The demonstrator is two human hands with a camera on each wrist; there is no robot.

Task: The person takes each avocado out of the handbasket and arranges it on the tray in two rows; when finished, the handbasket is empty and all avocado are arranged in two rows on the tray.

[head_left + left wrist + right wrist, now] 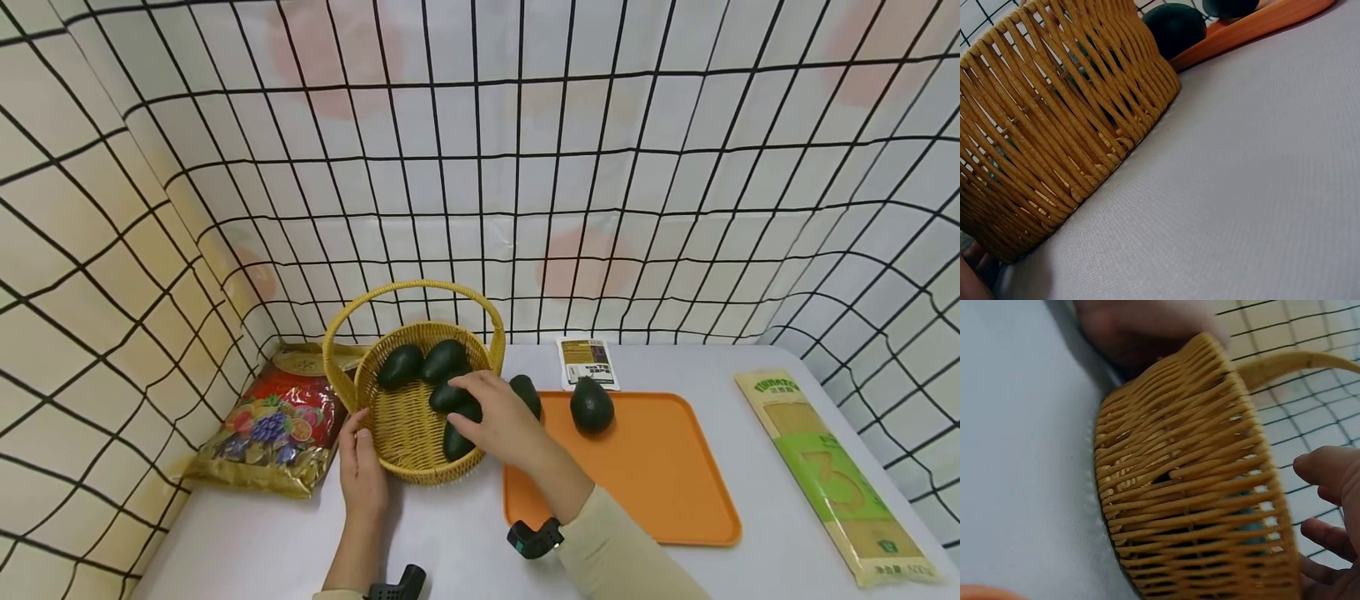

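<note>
A yellow woven basket with a tall handle holds several dark green avocados. My left hand rests along the basket's left side, its fingers extended up to the rim. Over the basket's right rim reaches my right hand, thumb and fingers spread apart just above an avocado. In the right wrist view the right hand's fingers stand apart from the thumb, and only the grid shows between them. An orange tray to the right bears an avocado, with another avocado at its left edge, partly behind my right hand.
To the left of the basket lies a red and gold fruit-print bag. A small white and brown packet sits behind the tray. A long green and yellow noodle packet lies at the far right. Black wire grid walls surround the white table.
</note>
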